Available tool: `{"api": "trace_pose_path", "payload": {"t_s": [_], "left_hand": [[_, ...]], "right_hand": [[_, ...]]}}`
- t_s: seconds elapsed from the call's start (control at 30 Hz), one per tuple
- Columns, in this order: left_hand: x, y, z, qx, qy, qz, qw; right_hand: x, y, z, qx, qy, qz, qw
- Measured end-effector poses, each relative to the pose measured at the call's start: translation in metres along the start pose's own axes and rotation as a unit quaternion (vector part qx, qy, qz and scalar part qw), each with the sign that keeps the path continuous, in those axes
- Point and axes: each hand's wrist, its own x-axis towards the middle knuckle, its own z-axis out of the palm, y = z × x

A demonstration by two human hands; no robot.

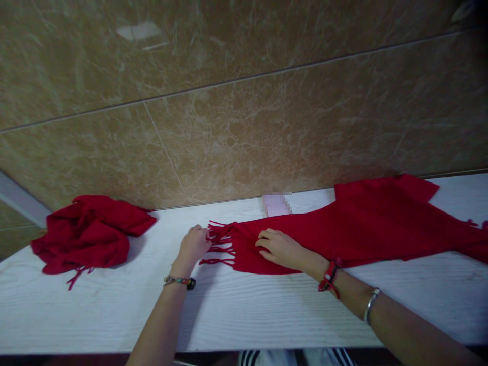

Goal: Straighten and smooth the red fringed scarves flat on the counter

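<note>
A red scarf (305, 239) with a tasselled end lies spread along the white table. At its left end, my left hand (195, 243) is closed with the fingertips on the fringe (223, 249); the exact pinch is partly hidden. My right hand (281, 249) rests on top of the cloth near that end, its fingers slightly bent and apart. Toward the right the scarf is wider and unevenly folded, with one corner (419, 188) up near the wall. More tassels show at the far right edge.
Another red scarf (86, 236) sits crumpled at the table's left end. A small pale pink item (275, 205), partly blurred, lies against the brown tiled wall (247, 137). The front edge of the white table (236, 325) runs close to my body.
</note>
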Motion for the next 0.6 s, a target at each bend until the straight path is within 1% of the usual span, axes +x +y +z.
{"api": "trace_pose_path", "payload": {"t_s": [0.07, 0.1, 0.13, 0.2, 0.23, 0.3, 0.33, 0.37, 0.4, 0.43, 0.5, 0.57, 0.6], "left_hand": [[-0.002, -0.020, -0.009, 0.021, 0.006, -0.052, 0.998], [-0.002, -0.026, -0.014, 0.030, 0.017, -0.073, 0.997], [-0.003, -0.028, -0.017, 0.035, 0.031, -0.084, 0.995], [-0.006, -0.020, -0.020, 0.029, 0.054, -0.070, 0.996], [-0.009, -0.012, -0.018, 0.017, 0.058, -0.038, 0.997], [-0.019, 0.008, -0.011, -0.017, 0.040, 0.061, 0.997], [-0.026, 0.017, -0.006, -0.054, 0.019, 0.166, 0.985], [-0.034, 0.022, 0.000, -0.075, -0.010, 0.250, 0.965], [-0.042, 0.023, 0.005, -0.081, -0.031, 0.289, 0.953], [-0.051, 0.021, 0.010, -0.078, -0.042, 0.299, 0.950], [-0.064, 0.010, 0.014, -0.057, -0.053, 0.278, 0.957], [-0.072, 0.000, 0.013, -0.032, -0.049, 0.252, 0.966], [-0.074, -0.002, 0.011, -0.023, -0.043, 0.246, 0.968]], "right_hand": [[0.000, 0.001, 0.000, -0.004, -0.003, -0.006, 1.000], [0.001, 0.001, 0.000, -0.005, -0.005, -0.008, 1.000], [0.001, 0.001, 0.000, -0.005, -0.006, -0.008, 1.000], [0.001, 0.001, 0.000, -0.006, -0.005, -0.005, 1.000], [0.001, 0.001, 0.000, -0.006, -0.004, -0.003, 1.000], [0.001, 0.000, 0.000, -0.006, -0.002, 0.003, 1.000], [0.001, 0.000, 0.000, -0.006, -0.003, 0.005, 1.000], [0.001, 0.000, 0.000, -0.006, -0.006, 0.007, 1.000], [0.001, -0.001, 0.000, -0.006, -0.007, 0.009, 1.000], [0.000, -0.001, -0.001, -0.005, -0.009, 0.010, 1.000], [-0.001, -0.002, -0.001, -0.004, -0.009, 0.011, 1.000], [-0.001, -0.004, -0.002, 0.000, -0.004, 0.008, 1.000], [-0.001, -0.005, -0.002, 0.004, 0.001, 0.006, 1.000]]}}
